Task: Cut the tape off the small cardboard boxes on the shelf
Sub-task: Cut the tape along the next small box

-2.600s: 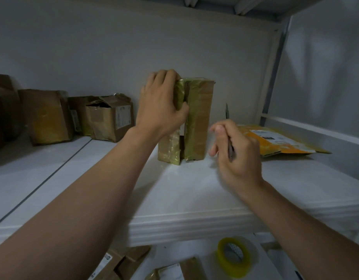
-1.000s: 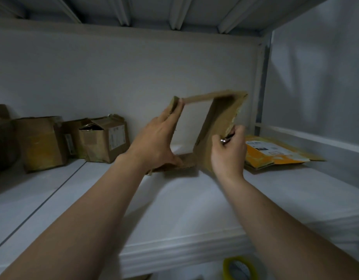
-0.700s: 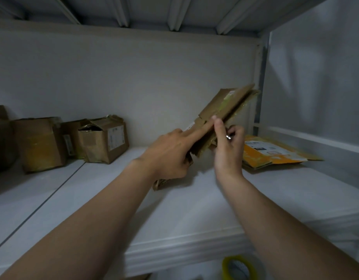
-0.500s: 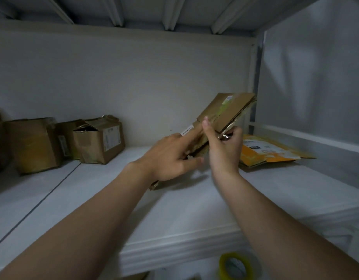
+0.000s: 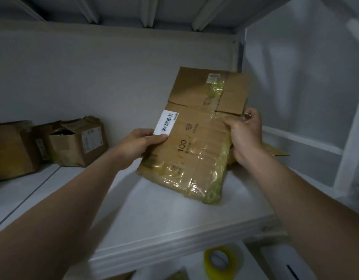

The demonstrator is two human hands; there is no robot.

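One white shelf [image 5: 174, 215] carries more boxes [image 5: 79, 140] at far left. Over its middle a flat box [image 5: 196, 142] is held tilted, with glossy tape [image 5: 205, 174] across its near end. The left hand [image 5: 138, 144] pinches its left edge by the label [image 5: 167, 123]. The right hand [image 5: 245, 134] grips the right edge (a metal tool [image 5: 247, 116] is tucked behind the fingers). Because one hand holds both, the tool could slip or nick a finger.

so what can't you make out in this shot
Head view:
- Metal tool: only a tip shows; the right hand hides the rest.
- White label on the flattened box: print too small.
- Yellow tape roll: blurred, at the bottom edge.
- Flat cardboard beyond: mostly hidden by that hand.
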